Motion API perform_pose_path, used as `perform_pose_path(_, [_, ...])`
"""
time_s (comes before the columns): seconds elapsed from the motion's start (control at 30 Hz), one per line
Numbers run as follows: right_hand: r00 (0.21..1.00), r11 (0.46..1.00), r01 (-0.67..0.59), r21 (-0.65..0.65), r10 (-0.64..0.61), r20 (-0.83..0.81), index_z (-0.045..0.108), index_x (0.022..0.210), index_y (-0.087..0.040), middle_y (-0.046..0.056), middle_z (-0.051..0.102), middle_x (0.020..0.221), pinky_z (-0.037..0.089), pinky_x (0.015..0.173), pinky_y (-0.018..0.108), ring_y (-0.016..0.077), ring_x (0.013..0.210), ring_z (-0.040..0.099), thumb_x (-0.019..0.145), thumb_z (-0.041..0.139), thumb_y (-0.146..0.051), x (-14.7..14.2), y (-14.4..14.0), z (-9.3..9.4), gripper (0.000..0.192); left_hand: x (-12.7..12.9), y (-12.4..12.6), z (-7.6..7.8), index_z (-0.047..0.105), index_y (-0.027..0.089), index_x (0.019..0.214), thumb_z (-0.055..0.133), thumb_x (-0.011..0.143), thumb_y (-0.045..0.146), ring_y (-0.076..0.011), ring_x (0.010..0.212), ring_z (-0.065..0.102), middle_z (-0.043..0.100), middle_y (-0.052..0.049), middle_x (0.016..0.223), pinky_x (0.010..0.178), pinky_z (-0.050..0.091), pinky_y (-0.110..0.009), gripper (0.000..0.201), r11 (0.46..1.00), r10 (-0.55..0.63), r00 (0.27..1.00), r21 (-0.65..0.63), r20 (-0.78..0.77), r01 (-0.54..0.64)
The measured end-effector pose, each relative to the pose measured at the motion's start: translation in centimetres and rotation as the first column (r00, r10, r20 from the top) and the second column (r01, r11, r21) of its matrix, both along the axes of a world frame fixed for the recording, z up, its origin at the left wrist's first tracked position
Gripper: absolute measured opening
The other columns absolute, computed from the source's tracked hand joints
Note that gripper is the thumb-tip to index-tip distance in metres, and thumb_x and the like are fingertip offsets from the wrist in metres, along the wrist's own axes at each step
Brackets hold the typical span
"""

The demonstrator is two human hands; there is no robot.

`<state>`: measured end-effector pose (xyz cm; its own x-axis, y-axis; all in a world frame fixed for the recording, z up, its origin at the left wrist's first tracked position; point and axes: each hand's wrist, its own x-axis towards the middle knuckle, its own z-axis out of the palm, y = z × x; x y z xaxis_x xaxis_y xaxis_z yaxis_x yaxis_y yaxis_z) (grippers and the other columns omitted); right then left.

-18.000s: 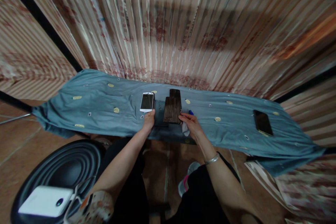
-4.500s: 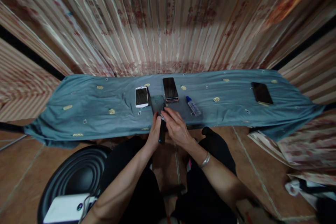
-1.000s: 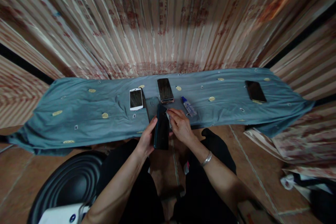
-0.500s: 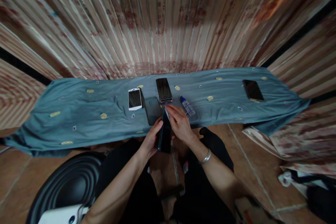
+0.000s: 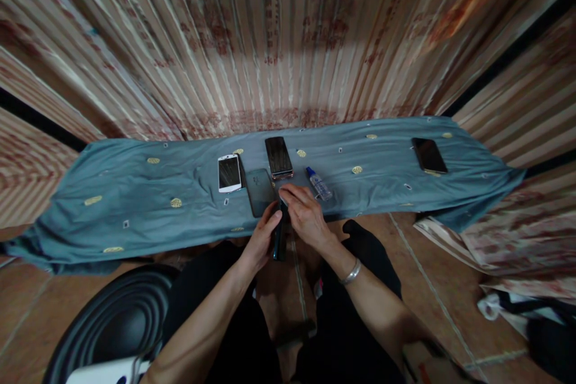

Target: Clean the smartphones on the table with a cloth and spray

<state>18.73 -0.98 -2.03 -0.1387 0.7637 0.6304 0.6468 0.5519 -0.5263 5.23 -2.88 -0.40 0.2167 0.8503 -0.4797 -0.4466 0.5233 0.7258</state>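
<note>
Head view: my left hand [image 5: 261,242] grips the dark phone [image 5: 279,234] edge-on, just off the near edge of the cloth [image 5: 148,204] and above my lap. Its long axis runs away from me, top end toward the cloth. My left fingers wrap its left side and my thumb is near the top.

My right hand [image 5: 306,219] is curled over the phone's top end, fingertips pressing there. I can't tell whether there is a wipe under them. Both hands touch the phone. The left carries it and the right works on it.

On the cloth just past my fingers lie a grey case [image 5: 260,191], a black phone [image 5: 278,156], a white phone [image 5: 229,173] to the left and a small bottle [image 5: 319,183] to the right. Another phone [image 5: 428,155] lies far right.
</note>
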Motion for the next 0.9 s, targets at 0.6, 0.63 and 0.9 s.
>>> perform_pose_path(0.6, [0.996, 0.991, 0.089, -0.100, -0.090, -0.004, 0.060, 0.131, -0.017, 0.014, 0.066, 0.122, 0.050, 0.101, 0.047, 0.0254, 0.114, 0.059, 0.094, 0.037, -0.015, 1.1, 1.6, -2.9, 0.044, -0.8, 0.2, 1.7, 0.060, 0.018, 0.123, 0.059, 0.088, 0.026, -0.0230, 0.094, 0.072, 0.074, -0.009, 0.102, 0.084, 0.060, -0.040, 0.036, 0.999, -0.020, 0.992, -0.039, 0.124, 0.025])
perform_pose_path(0.63, [0.996, 0.992, 0.093, -0.090, -0.094, -0.004, 0.060, 0.131, -0.018, 0.013, 0.066, 0.122, 0.051, 0.100, 0.047, 0.0249, 0.113, 0.060, 0.094, 0.038, -0.015, 1.2, 1.6, -3.0, 0.044, -0.8, 0.3, 1.8, 0.060, 0.018, 0.124, 0.058, 0.089, 0.026, -0.0236, 0.094, 0.072, 0.074, -0.010, 0.103, 0.084, 0.060, -0.041, 0.036, 0.998, -0.016, 0.991, -0.054, 0.133, 0.024])
perform_pose_path(0.9, [0.995, 0.992, 0.087, -0.091, -0.082, 0.060, 0.059, 0.130, -0.009, 0.020, 0.063, 0.124, 0.049, 0.101, 0.047, 0.0279, 0.117, 0.057, 0.094, 0.036, -0.014, 0.9, 1.1, -2.8, 0.043, -0.8, 0.5, 2.1, 0.067, 0.010, 0.105, 0.049, 0.094, 0.028, -0.0216, 0.079, 0.073, 0.076, -0.009, 0.084, 0.086, 0.059, -0.045, 0.027, 0.992, 0.041, 0.992, -0.127, 0.122, -0.025])
